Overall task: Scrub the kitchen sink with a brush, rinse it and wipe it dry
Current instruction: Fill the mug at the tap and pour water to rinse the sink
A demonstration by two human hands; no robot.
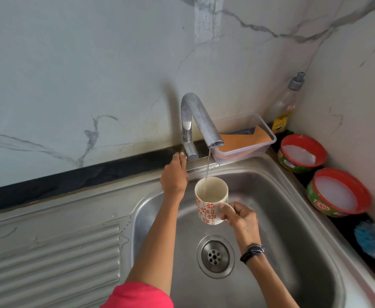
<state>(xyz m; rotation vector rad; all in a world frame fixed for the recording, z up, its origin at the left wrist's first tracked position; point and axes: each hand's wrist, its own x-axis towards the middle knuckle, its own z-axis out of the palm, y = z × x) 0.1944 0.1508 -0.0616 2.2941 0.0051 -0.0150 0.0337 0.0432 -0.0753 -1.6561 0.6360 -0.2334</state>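
Note:
The steel sink [293,223] fills the lower right, its round drain [215,256] in the middle. My right hand [240,216] grips the handle of a white mug with red flowers [208,210] and holds it upright over the basin. A thin stream of water [207,165] runs from the chrome tap [195,118] into the mug. My left hand [175,176] reaches to the tap's base, its fingers on the lever there; how they lie is hidden. A blue and grey brush [373,241] lies on the counter at the right edge.
A clear tub with an orange cloth [248,141] sits behind the sink. Two red and green tubs of white paste [302,154] [337,192] stand along the right counter, a soap bottle [286,107] in the corner. A ribbed draining board [48,247] lies left.

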